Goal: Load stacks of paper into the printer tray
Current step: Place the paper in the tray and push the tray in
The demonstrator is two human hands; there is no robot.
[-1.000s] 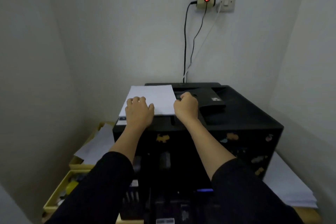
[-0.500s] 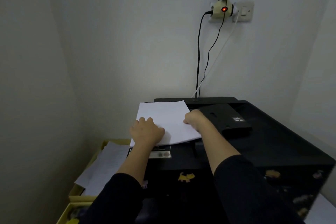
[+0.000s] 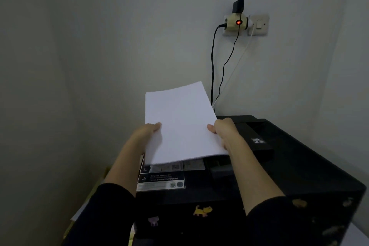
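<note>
Both hands grip one stack of white paper [image 3: 179,124], held tilted in the air above the black printer [image 3: 289,166]. The left hand [image 3: 148,134] clasps the stack's left edge, thumb on top; the right hand [image 3: 224,130] clasps its right edge. Animal stickers [image 3: 202,210] mark the printer's front.

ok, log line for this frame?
step: paper lift | left hand: gripping paper | right hand: gripping paper | paper: above printer
</note>
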